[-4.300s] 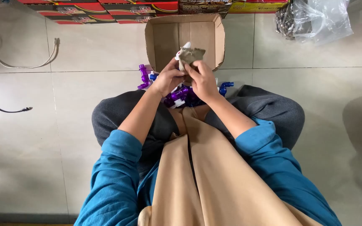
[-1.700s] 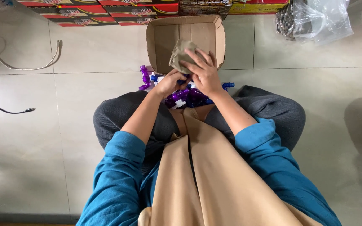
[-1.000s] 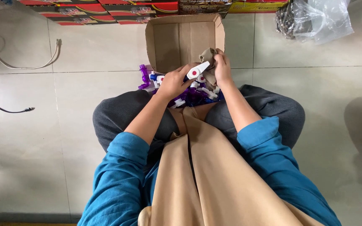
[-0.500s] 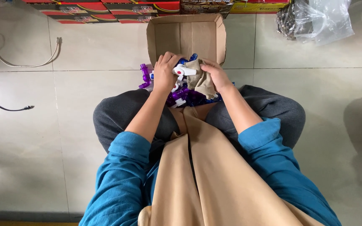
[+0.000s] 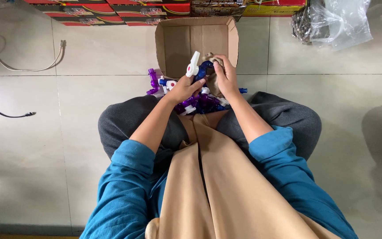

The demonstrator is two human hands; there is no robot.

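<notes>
A person seated cross-legged on a tiled floor (image 5: 89,110) works over a lapful of plastic taps: the left hand (image 5: 183,88) is closed around the body of a blue tap with a white lever handle (image 5: 197,68), held up just in front of an open cardboard box (image 5: 175,42), while the right hand (image 5: 226,77) has its fingers curled over a crumpled brownish cloth (image 5: 209,59) pressed against the tap's blue side. A heap of purple and blue taps (image 5: 197,102) lies between the knees, with one purple tap (image 5: 151,82) apart on the floor to the left. The tap looks light, rigid and smooth, likely slick where glossy, so the stout body seems the surer place to grip than the thin lever, which may swing; the cloth is soft and limp and bunches wherever pinched. Stacked red cartons (image 5: 93,11) and a clear plastic bag (image 5: 337,22) line the far edge, and cables (image 5: 5,66) trail at left
</notes>
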